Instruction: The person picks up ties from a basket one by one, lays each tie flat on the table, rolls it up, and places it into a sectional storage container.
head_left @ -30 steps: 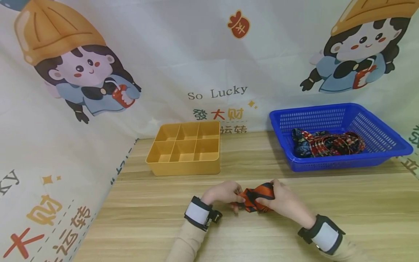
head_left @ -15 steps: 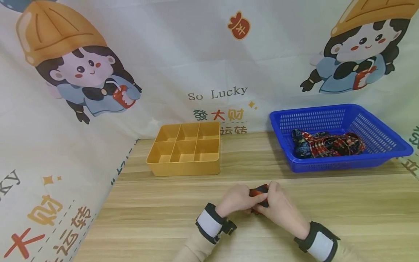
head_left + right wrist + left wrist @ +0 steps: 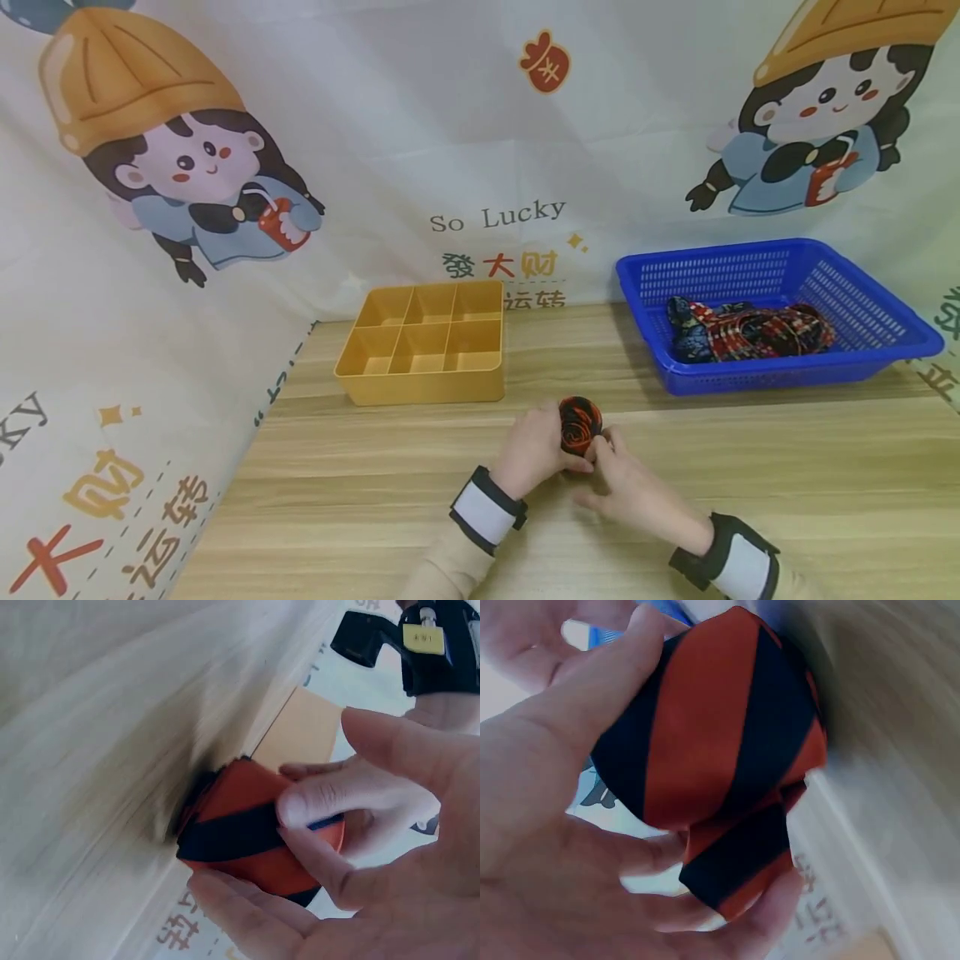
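Note:
A rolled-up necktie (image 3: 581, 425) with orange-red and dark stripes stands on edge at the table's front middle, its spiral showing in the head view. My left hand (image 3: 531, 450) holds it, the thumb lying along one side. In the left wrist view a short striped tail of the tie (image 3: 739, 859) sticks out below the roll, with fingers beside it. My right hand (image 3: 637, 487) touches the near right side of the roll with its fingertips. The right wrist view shows its fingers (image 3: 247, 907) against the striped fabric, with the thumb held apart from it.
A yellow box (image 3: 420, 387) with several compartments stands behind the hands to the left. At the back right is a blue perforated basket (image 3: 795, 379) holding patterned, rolled fabric pieces (image 3: 765, 332). Printed cloth (image 3: 375, 125) hangs behind the wooden table (image 3: 322, 500).
The loose, bunched tie has become a compact roll, now turned with its spiral facing up. My left hand moved right and onto it; my right thumb has come away from the fabric.

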`<state>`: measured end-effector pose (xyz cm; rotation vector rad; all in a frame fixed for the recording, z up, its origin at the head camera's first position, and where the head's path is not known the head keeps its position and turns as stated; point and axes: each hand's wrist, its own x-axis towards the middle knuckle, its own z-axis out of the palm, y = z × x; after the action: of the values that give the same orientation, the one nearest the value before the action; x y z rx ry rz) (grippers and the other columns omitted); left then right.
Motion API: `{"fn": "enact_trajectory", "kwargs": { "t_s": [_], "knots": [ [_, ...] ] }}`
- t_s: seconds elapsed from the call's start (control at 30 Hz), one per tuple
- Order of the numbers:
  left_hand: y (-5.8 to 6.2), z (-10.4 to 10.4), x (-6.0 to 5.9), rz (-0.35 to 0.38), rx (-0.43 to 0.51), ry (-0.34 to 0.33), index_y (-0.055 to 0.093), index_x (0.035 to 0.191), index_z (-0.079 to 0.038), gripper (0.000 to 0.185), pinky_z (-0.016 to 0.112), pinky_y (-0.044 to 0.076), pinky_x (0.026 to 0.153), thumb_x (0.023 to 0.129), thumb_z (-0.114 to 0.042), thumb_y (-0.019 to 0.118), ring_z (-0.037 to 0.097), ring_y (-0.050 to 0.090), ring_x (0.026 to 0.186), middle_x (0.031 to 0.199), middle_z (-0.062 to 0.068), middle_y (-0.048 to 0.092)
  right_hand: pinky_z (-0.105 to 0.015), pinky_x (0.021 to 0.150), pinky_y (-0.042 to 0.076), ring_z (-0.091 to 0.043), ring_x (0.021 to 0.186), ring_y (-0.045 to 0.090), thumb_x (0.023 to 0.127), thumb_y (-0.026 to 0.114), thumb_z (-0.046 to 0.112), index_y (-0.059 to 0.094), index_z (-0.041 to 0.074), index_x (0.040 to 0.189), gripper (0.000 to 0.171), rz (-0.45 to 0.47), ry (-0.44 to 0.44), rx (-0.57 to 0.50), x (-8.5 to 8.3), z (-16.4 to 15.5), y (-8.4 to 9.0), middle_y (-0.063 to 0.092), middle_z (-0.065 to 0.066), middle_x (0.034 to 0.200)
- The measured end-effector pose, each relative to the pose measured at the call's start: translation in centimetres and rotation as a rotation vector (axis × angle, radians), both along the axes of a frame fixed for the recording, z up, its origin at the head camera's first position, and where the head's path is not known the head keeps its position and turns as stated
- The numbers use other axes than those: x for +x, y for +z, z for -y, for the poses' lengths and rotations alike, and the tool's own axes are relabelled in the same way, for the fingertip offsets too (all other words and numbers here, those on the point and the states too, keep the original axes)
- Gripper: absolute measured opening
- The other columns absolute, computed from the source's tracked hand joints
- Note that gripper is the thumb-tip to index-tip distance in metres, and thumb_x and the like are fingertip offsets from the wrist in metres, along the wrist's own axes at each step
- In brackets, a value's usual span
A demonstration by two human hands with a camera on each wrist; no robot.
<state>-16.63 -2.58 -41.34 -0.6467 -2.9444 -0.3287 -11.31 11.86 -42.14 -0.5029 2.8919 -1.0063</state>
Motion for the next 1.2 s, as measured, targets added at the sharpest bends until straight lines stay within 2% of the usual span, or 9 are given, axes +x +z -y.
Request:
{"fn": "enact_trajectory", "kwargs": {
  "t_s": [0.13, 0.3, 0.43, 0.53, 0.63, 0.73, 0.8, 1.0, 1.2],
  "knots": [
    [0.0, -0.2, 0.0, -0.096, -0.11, 0.001, 0.059, 0.1, 0.001, 0.081, 0.026, 0.046, 0.071, 0.052, -0.059, 0.084, 0.019, 0.058, 0.08, 0.087, 0.008, 0.061, -0.035, 0.073, 0.05, -0.02, 0.087, 0.058, 0.076, 0.078, 0.018, 0.049, -0.001, 0.105, 0.045, -0.064, -0.033, -0.028, -0.1, -0.1, -0.1, 0.055, -0.012, 0.101],
    [-0.2, -0.1, -0.1, 0.016, 0.051, -0.007, 0.052, 0.109, -0.001, 0.08, 0.03, 0.052, 0.066, 0.053, -0.042, 0.09, 0.024, 0.064, 0.079, 0.091, 0.013, 0.065, -0.039, 0.074, 0.053, -0.027, 0.091, 0.065, 0.08, 0.075, 0.016, 0.046, -0.007, 0.121, 0.055, -0.13, -0.065, -0.022, -0.2, -0.1, 0.0, 0.066, -0.02, 0.103],
    [-0.5, -0.4, 0.1, 0.026, 0.052, -0.018, 0.049, 0.119, -0.008, 0.083, 0.032, 0.053, 0.066, 0.055, -0.04, 0.09, 0.026, 0.065, 0.083, 0.096, 0.013, 0.067, -0.025, 0.054, 0.044, -0.015, 0.067, 0.055, 0.079, 0.076, 0.015, 0.046, -0.007, 0.123, 0.058, -0.098, -0.016, 0.061, -0.3, -0.5, 0.1, 0.064, -0.015, 0.091],
    [-0.6, -0.7, 0.4, 0.04, 0.038, 0.006, 0.048, 0.12, -0.01, 0.081, 0.033, 0.053, 0.063, 0.057, -0.038, 0.09, 0.028, 0.066, 0.081, 0.096, 0.015, 0.066, -0.029, 0.06, 0.05, -0.022, 0.073, 0.062, 0.08, 0.074, 0.015, 0.046, -0.007, 0.122, 0.054, -0.073, 0.036, 0.062, -0.8, -1.3, 0.6, 0.066, -0.019, 0.095],
    [-0.5, -0.8, 0.5, 0.078, 0.059, 0.038, 0.048, 0.118, -0.01, 0.076, 0.033, 0.053, 0.062, 0.058, -0.034, 0.089, 0.029, 0.066, 0.079, 0.097, 0.016, 0.064, -0.042, 0.071, 0.054, -0.034, 0.085, 0.065, 0.077, 0.075, 0.01, 0.051, -0.009, 0.114, 0.047, -0.296, 0.009, 0.086, -2.0, -3.0, 1.4, 0.066, -0.025, 0.101],
    [-0.4, -0.8, 0.6, 0.094, 0.061, 0.044, 0.048, 0.116, -0.01, 0.073, 0.033, 0.053, 0.061, 0.059, -0.032, 0.089, 0.029, 0.065, 0.078, 0.098, 0.015, 0.061, -0.053, 0.076, 0.051, -0.045, 0.096, 0.059, 0.072, 0.078, 0.006, 0.055, -0.01, 0.109, 0.047, -0.626, -0.158, 0.168, -3.5, -5.6, 2.2, 0.061, -0.029, 0.107],
    [-0.4, -0.8, 0.6, 0.088, 0.055, 0.036, 0.048, 0.116, -0.009, 0.073, 0.033, 0.053, 0.061, 0.06, -0.032, 0.089, 0.03, 0.065, 0.076, 0.099, 0.015, 0.06, -0.06, 0.079, 0.048, -0.052, 0.103, 0.054, 0.068, 0.08, 0.005, 0.054, -0.012, 0.11, 0.053, -0.756, -0.276, 0.232, -4.3, -7.6, 2.5, 0.057, -0.033, 0.113],
    [-0.6, -0.6, 0.4, 0.097, 0.077, 0.025, 0.048, 0.117, -0.008, 0.076, 0.033, 0.052, 0.063, 0.058, -0.031, 0.089, 0.028, 0.064, 0.08, 0.1, 0.013, 0.06, -0.064, 0.076, 0.048, -0.055, 0.106, 0.051, 0.068, 0.081, 0.01, 0.057, -0.014, 0.111, 0.054, -0.597, -0.395, 0.417, -4.8, -11.1, 2.5, 0.06, -0.033, 0.108],
    [1.0, 0.9, -0.4, 0.157, 0.182, 0.041, 0.051, 0.116, -0.008, 0.074, 0.031, 0.051, 0.068, 0.056, -0.03, 0.088, 0.026, 0.064, 0.086, 0.099, 0.012, 0.065, -0.065, 0.059, 0.049, -0.052, 0.102, 0.054, 0.071, 0.078, 0.007, 0.062, -0.01, 0.107, 0.043, -0.59, -0.42, 0.402, -4.9, -11.2, 2.3, 0.063, -0.029, 0.104]
  ]
}}
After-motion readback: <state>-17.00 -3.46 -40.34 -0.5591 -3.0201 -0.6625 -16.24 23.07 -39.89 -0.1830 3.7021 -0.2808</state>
